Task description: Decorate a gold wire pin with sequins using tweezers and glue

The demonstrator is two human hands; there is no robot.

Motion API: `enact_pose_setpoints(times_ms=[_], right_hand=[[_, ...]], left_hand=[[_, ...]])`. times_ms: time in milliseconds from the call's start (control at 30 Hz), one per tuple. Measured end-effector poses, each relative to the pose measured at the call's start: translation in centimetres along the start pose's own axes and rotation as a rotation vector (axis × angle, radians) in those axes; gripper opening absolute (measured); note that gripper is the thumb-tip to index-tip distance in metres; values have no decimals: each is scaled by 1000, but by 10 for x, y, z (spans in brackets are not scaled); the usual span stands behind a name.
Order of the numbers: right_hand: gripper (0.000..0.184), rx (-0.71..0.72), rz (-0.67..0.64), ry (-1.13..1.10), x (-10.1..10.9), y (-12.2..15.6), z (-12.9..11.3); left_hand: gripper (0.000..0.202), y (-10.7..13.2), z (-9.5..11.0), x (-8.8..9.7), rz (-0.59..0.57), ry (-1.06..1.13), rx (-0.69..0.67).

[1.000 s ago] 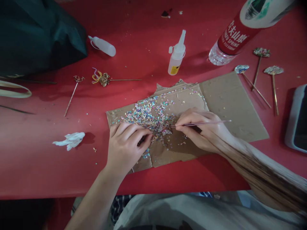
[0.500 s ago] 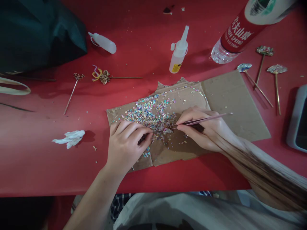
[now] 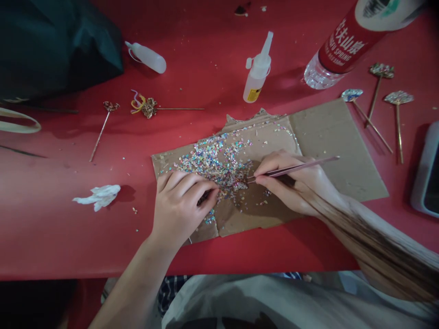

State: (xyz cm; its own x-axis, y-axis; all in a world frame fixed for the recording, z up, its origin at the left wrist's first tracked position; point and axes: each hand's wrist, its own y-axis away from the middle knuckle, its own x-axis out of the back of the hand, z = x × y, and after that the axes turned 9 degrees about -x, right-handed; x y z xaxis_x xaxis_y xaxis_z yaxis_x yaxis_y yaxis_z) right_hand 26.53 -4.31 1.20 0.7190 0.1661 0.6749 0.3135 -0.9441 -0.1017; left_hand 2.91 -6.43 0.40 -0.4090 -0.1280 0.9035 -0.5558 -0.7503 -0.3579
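My right hand point(image 3: 295, 185) grips a pair of pink tweezers point(image 3: 308, 165), their tips pointing left into a pile of shiny flakes point(image 3: 214, 157). The flakes are many-coloured and lie spread over a sheet of brown cardboard point(image 3: 332, 146). At the left of the pile, my left hand point(image 3: 181, 201) is closed, thumb and forefinger pinched together beside the flakes. What it holds is hidden under the fingers. A small flake-covered piece point(image 3: 241, 183) sits by the tweezer tips; I cannot tell whether the left hand is joined to it.
Behind the cardboard stand a small glue bottle point(image 3: 257, 77) and a water bottle point(image 3: 332, 59). Another small bottle point(image 3: 147, 57) lies on its side. Decorated sticks point(image 3: 398, 114) lie right, others point(image 3: 149, 108) left. A crumpled tissue point(image 3: 99, 196) and a phone-like device point(image 3: 425, 178) flank the cardboard.
The tweezers and my right hand have shifted very slightly to the right. My left hand stays almost in place, still pinched. The view has moved a little.
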Motion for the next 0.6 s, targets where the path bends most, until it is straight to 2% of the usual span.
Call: enact_pose_setpoints(times_ms=[600], right_hand=[[8, 73, 60, 11, -4, 1, 6]], left_hand=[[5, 0, -1, 0, -3, 1, 3]])
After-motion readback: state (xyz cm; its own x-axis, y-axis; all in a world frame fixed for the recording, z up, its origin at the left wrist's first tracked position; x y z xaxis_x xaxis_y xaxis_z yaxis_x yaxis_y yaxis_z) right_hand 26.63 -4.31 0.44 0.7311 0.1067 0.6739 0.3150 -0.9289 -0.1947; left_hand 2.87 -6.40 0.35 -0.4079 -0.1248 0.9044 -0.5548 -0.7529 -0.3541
